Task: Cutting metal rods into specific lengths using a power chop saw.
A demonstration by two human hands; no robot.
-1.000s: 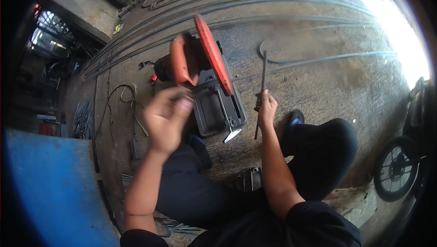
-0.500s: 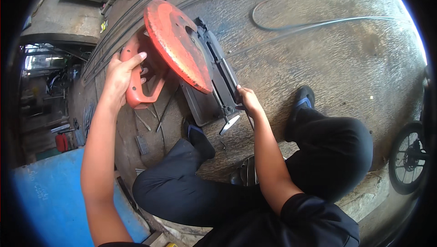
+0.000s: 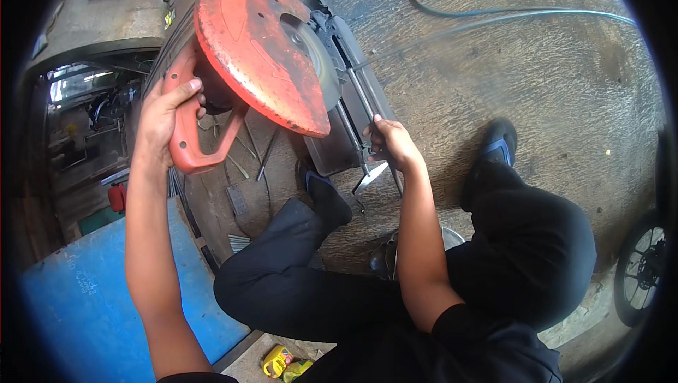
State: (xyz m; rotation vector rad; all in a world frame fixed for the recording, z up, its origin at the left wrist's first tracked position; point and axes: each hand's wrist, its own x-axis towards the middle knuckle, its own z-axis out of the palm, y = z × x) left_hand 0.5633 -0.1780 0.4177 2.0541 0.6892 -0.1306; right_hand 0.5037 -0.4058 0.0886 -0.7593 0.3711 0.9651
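A chop saw with a worn orange blade guard (image 3: 244, 51) stands on the floor in front of me. My left hand (image 3: 157, 120) is closed round its orange D-shaped handle (image 3: 189, 139), thumb on top. Part of the grey cutting disc (image 3: 327, 76) shows beyond the guard's right edge. Dark metal forms the saw's base (image 3: 323, 156), and a screw clamp with a pale crank handle (image 3: 371, 178) sits at its near end. My right hand (image 3: 395, 144) grips a thin metal rod (image 3: 361, 90) that runs along the base beside the clamp screw.
My sandalled feet flank the saw's near end on the rough floor (image 3: 537, 65). Long bent rods (image 3: 487, 10) lie at the far right. A blue panel (image 3: 127, 284) is at my lower left, a yellow packet (image 3: 277, 360) near my lap, a wheel (image 3: 641, 263) at right.
The saw's handle and guard have shifted left and away from the base, and more of the disc shows. My view has moved slightly. Both hands keep their hold.
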